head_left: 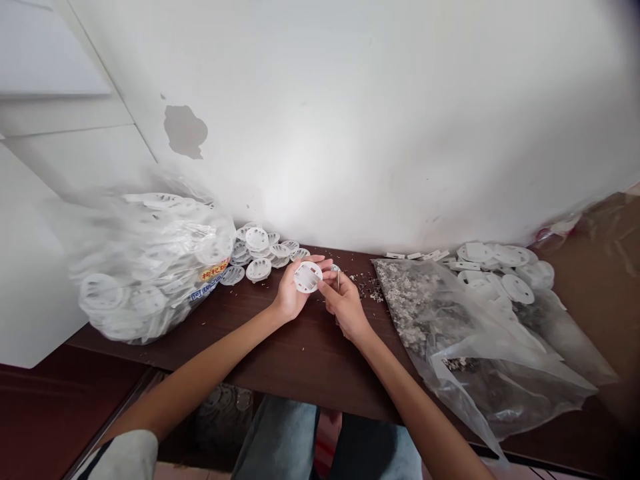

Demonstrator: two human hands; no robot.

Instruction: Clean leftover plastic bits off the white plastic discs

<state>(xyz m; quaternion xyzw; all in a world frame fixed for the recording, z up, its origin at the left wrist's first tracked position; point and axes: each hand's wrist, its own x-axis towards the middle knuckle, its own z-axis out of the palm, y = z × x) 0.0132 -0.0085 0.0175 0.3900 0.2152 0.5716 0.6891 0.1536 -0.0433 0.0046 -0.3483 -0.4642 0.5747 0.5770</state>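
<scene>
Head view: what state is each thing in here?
Left hand: cradling the white disc
White disc: held above the table
Right hand: beside the disc; hold unclear
Left bag: bulging with discs
Right bag: lying open, holding small parts
Loose discs: heaped beside left bag
Table: strewn with small bits
Wall: marked by one peeled patch

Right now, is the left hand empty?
No, the left hand is holding a round white disc above the dark table.
</scene>
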